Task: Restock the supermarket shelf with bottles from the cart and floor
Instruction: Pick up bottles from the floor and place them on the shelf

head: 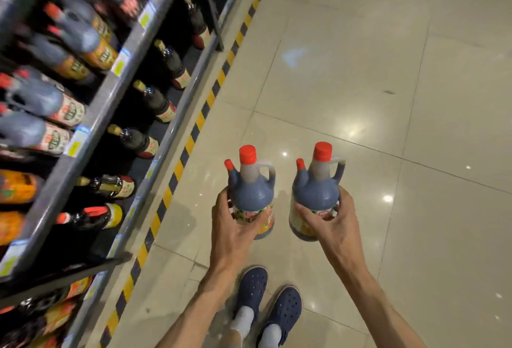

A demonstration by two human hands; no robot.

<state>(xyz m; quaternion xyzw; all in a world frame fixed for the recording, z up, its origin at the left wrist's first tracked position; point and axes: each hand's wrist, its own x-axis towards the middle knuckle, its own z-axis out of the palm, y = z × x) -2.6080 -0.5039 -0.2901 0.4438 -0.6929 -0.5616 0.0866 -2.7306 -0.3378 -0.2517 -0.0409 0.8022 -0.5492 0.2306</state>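
Observation:
I carry two dark jug-shaped bottles with red caps, small red spouts and side handles, both upright above the tiled floor. My left hand [235, 225] grips the left bottle [250, 195] around its labelled body. My right hand [329, 220] grips the right bottle [315, 195] the same way. The shelf [91, 125] stands to my left, its upper tier holding similar dark jugs [36, 98] and its lower tier slimmer dark bottles with gold tops [155, 101].
A yellow-and-black striped strip [194, 131] runs along the shelf's foot. Glossy beige floor tiles [388, 84] stretch ahead and to the right. My feet in dark blue clogs [268, 303] stand below the bottles. Orange-labelled bottles [16, 186] fill the near shelf sections.

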